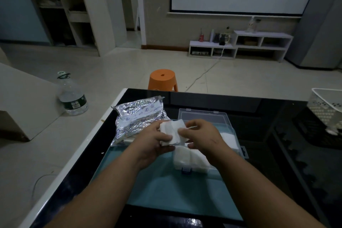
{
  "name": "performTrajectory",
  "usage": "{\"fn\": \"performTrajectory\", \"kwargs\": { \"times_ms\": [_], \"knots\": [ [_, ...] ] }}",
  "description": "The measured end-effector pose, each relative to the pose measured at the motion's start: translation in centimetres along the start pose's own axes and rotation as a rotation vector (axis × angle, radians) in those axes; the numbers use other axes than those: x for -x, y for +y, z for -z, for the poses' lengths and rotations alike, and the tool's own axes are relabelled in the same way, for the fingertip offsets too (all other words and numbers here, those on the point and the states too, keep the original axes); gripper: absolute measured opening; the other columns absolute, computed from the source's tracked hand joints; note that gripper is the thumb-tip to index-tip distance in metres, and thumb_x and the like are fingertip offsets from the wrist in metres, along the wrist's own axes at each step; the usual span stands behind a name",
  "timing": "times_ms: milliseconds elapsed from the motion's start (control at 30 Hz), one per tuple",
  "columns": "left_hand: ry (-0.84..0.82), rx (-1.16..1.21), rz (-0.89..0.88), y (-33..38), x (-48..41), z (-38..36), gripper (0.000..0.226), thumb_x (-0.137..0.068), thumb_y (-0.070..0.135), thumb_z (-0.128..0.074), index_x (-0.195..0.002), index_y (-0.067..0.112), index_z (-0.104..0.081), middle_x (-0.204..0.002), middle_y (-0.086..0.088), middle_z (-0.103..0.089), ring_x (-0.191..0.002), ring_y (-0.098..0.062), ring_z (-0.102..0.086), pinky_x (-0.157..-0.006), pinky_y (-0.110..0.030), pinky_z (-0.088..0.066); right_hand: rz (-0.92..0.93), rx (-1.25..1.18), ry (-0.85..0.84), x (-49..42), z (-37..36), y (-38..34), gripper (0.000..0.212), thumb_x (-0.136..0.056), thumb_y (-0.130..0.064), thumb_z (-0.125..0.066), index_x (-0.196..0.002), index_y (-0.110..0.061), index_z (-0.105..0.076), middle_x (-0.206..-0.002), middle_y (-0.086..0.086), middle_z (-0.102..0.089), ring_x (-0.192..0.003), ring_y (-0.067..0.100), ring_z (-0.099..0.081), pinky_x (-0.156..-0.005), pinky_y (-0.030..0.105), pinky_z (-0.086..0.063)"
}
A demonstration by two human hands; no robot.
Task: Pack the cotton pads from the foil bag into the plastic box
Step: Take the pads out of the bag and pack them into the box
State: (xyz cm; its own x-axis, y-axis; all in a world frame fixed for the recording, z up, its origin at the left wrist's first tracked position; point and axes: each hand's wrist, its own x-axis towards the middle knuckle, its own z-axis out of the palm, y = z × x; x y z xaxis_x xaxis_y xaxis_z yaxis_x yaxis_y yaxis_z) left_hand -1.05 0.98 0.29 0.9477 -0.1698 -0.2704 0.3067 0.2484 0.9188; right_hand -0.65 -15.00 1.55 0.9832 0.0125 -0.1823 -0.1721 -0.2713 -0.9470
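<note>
A crinkled silver foil bag (138,116) lies on the black table, left of centre. To its right stands the clear plastic box (229,135) with its lid (202,114) tipped back; white cotton pads (188,159) lie stacked inside near the front latch. Above the box's left side both hands hold a small stack of white cotton pads (173,132). My left hand (153,143) grips the stack from below and the left. My right hand (201,137) pinches its right edge with thumb and fingers.
A teal mat (166,190) covers the table (277,153) under the box. A white perforated basket (325,103) sits at the table's right edge. An orange stool (162,78) stands beyond the far edge, and a large water bottle (71,94) is on the floor at left.
</note>
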Motion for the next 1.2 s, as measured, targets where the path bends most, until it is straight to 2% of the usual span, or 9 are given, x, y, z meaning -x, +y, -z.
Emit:
{"fn": "performTrajectory", "kwargs": {
  "times_ms": [133, 267, 467, 600, 700, 867, 967, 1067, 1200],
  "knots": [
    [-0.062, 0.093, 0.041, 0.0, -0.2, -1.0, 0.038, -0.085, -0.007, -0.047, -0.115, 0.013, -0.059, -0.104, -0.013, -0.064, -0.083, -0.025, -0.066, -0.062, -0.032, -0.058, 0.012, 0.043, 0.118, -0.1, 0.7, 0.0, 0.015, -0.081, -0.009, -0.074, -0.092, -0.012, -0.064, -0.087, 0.009, -0.068, -0.077, 0.025, -0.068, -0.066, 0.036, -0.059],
    [-0.067, 0.052, 0.034, -0.1, -0.5, -1.9, 0.036, -0.088, 0.009, -0.06, -0.123, 0.014, -0.054, -0.114, -0.012, -0.064, -0.09, -0.026, -0.066, -0.068, -0.034, -0.057, 0.056, 0.114, 0.146, 0.0, 1.2, 0.0, 0.013, -0.081, -0.013, -0.074, -0.085, -0.017, -0.062, -0.086, 0.004, -0.067, -0.076, 0.02, -0.067, -0.068, 0.035, -0.06],
    [0.02, 0.03, 0.027, -0.1, -1.4, -2.7, 0.041, -0.088, -0.01, -0.043, -0.12, 0.013, -0.057, -0.118, -0.018, -0.059, -0.093, -0.033, -0.065, -0.063, -0.035, -0.06, 0.08, 0.084, 0.183, 0.0, 1.8, 0.2, 0.006, -0.087, -0.02, -0.069, -0.084, -0.018, -0.064, -0.086, 0.002, -0.067, -0.078, 0.019, -0.067, -0.072, 0.041, -0.06],
    [0.065, 0.053, -0.008, -0.3, -1.8, -2.6, 0.042, -0.088, -0.013, -0.048, -0.12, 0.014, -0.055, -0.121, -0.015, -0.056, -0.096, -0.034, -0.064, -0.068, -0.04, -0.061, 0.088, 0.005, 0.252, 0.0, 2.3, 0.0, 0.006, -0.089, -0.023, -0.067, -0.085, -0.018, -0.067, -0.088, 0.0, -0.067, -0.086, 0.017, -0.063, -0.071, 0.029, -0.051],
    [0.112, 0.048, -0.021, -0.9, -2.2, -2.5, 0.037, -0.087, -0.01, -0.055, -0.12, 0.007, -0.053, -0.12, -0.019, -0.06, -0.098, -0.034, -0.066, -0.067, -0.038, -0.06, 0.069, -0.136, 0.186, 0.3, 2.8, -0.5, 0.006, -0.089, -0.023, -0.067, -0.09, -0.017, -0.068, -0.09, 0.002, -0.067, -0.083, 0.016, -0.062, -0.068, 0.028, -0.05],
    [0.024, -0.017, -0.023, -1.2, -2.2, -3.1, 0.028, -0.089, -0.01, -0.051, -0.112, 0.003, -0.061, -0.104, -0.017, -0.07, -0.088, -0.024, -0.069, -0.073, -0.032, -0.06, 0.001, -0.173, 0.029, 0.6, 2.3, -0.6, 0.007, -0.09, -0.012, -0.064, -0.095, -0.01, -0.069, -0.085, 0.01, -0.068, -0.072, 0.017, -0.064, -0.059, 0.02, -0.052],
    [-0.005, 0.001, -0.019, -1.1, -2.3, -3.3, 0.035, -0.088, -0.014, -0.048, -0.113, 0.004, -0.063, -0.107, -0.017, -0.071, -0.089, -0.025, -0.07, -0.08, -0.035, -0.06, -0.028, -0.11, 0.046, 0.4, 1.7, -0.3, 0.002, -0.088, -0.009, -0.067, -0.09, -0.009, -0.067, -0.082, 0.012, -0.068, -0.068, 0.018, -0.065, -0.058, 0.024, -0.056],
    [0.004, 0.05, 0.002, -1.0, -2.3, -3.4, 0.038, -0.088, -0.014, -0.04, -0.115, 0.003, -0.061, -0.11, -0.019, -0.069, -0.09, -0.028, -0.07, -0.077, -0.037, -0.06, 0.027, 0.072, 0.112, 0.3, 1.5, 0.1, 0.004, -0.086, -0.015, -0.069, -0.082, -0.013, -0.067, -0.079, 0.007, -0.069, -0.069, 0.017, -0.065, -0.057, 0.026, -0.053],
    [-0.056, 0.276, 0.067, -0.6, -1.7, -3.6, 0.029, -0.092, 0.002, -0.038, -0.108, 0.001, -0.061, -0.104, -0.02, -0.069, -0.085, -0.029, -0.067, -0.083, -0.042, -0.055, 0.07, 0.187, 0.166, 0.0, 1.4, 0.4, 0.008, -0.085, -0.021, -0.07, -0.079, -0.019, -0.065, -0.081, 0.0, -0.067, -0.077, 0.016, -0.063, -0.072, 0.035, -0.056]
  ]
}}
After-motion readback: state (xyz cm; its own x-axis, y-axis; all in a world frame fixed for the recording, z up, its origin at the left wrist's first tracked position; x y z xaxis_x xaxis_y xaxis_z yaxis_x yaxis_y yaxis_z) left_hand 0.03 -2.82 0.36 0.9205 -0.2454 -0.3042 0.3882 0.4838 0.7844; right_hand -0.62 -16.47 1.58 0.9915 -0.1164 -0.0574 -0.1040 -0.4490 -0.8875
